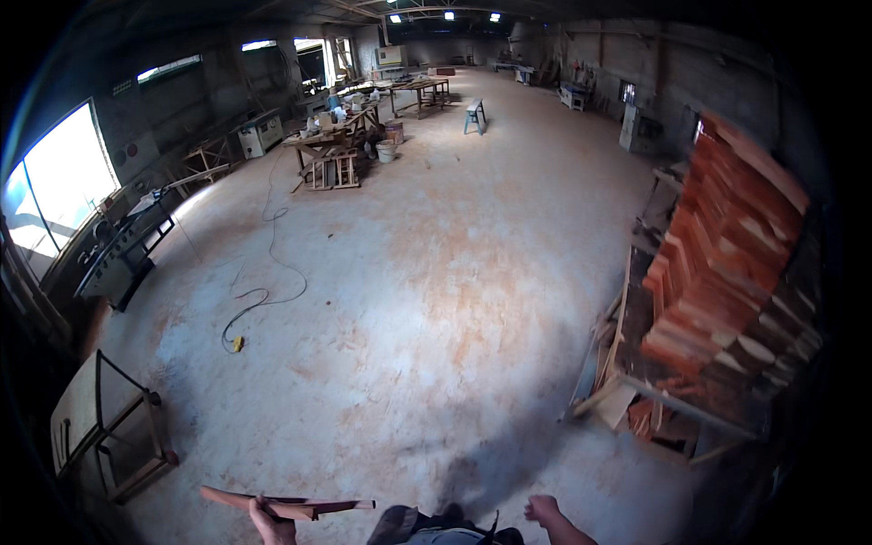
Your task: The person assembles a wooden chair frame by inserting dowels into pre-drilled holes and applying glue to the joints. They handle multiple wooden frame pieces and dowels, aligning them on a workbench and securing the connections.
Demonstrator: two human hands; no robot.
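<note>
My left hand [270,524] is closed round a slim length of reddish-brown wood [313,507] at the lower edge. The wood lies nearly level across my front, with one end out to the left and a darker narrow end toward my body. Whether it is one piece or two held together, I cannot make out. To the right of my body, my right hand [543,510] hangs with its fingers curled in, and nothing shows in it. Below both hands is the dusty concrete floor [391,363].
Stacked reddish boards [727,245] stand on a low rack at right. A wheeled metal-framed cart [113,427] is at left. A black cable [272,300] with a yellow end [238,344] crosses the floor. Farther off are cluttered workbenches [336,136], a bucket [386,152] and a small trestle [474,116].
</note>
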